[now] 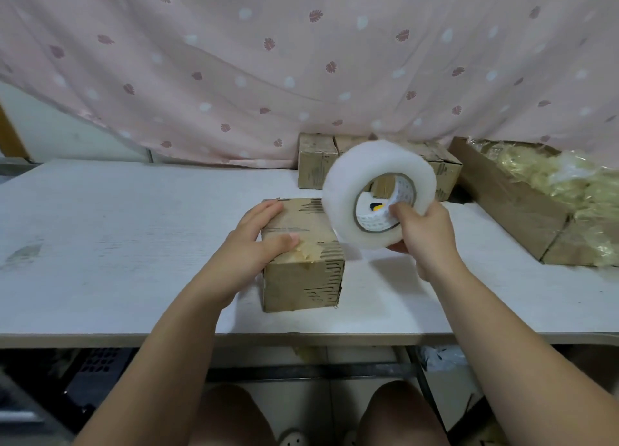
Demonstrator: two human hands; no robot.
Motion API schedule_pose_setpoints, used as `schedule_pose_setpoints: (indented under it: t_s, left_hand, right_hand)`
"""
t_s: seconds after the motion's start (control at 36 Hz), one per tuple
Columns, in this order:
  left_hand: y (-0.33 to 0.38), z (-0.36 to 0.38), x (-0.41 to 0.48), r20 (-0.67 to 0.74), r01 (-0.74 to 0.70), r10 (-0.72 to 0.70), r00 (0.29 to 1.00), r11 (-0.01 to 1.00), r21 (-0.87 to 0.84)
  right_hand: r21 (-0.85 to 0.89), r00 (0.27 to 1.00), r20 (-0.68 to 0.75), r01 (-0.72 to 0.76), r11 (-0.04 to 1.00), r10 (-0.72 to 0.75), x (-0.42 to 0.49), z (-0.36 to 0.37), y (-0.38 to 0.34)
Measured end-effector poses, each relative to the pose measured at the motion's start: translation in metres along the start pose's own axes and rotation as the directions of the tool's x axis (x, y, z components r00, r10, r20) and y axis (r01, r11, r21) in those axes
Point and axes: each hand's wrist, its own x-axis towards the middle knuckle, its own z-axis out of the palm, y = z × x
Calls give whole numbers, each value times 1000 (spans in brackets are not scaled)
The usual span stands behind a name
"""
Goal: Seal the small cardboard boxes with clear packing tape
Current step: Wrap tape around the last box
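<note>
A small worn cardboard box (pixel 303 279) stands on the white table (pixel 117 244), near its front edge. My left hand (pixel 258 241) lies over the box's top left, thumb pressing on the top face near old tape scraps. My right hand (pixel 425 234) grips a large roll of clear packing tape (pixel 345 191), fingers hooked through its core. The roll hangs tilted just above and to the right of the box. I cannot make out any loose tape strip between roll and box.
Several more small cardboard boxes (pixel 316 165) stand at the back of the table under a pink patterned curtain (pixel 301 60). At the right sits an open carton (pixel 509 204) filled with pale plastic-wrapped packing material. A dark crate (pixel 100 362) lies under the table.
</note>
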Motion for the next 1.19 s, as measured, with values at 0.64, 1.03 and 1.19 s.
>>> schedule_pose_setpoints:
  t_s: [0.64, 1.03, 1.19]
  left_hand:
    - [57, 41, -6, -13, -19, 51, 999, 580, 814]
    - [53, 59, -1, -88, 21, 43, 995, 785, 619]
    - [48, 62, -8, -171, 17, -30, 985, 997, -74]
  right_hand:
    - [-309, 986, -34, 146, 940, -165, -10, -26, 56]
    - [30, 973, -179, 152, 988, -145, -8, -28, 19]
    - [117, 945, -192, 291, 950, -265, 0, -17, -30]
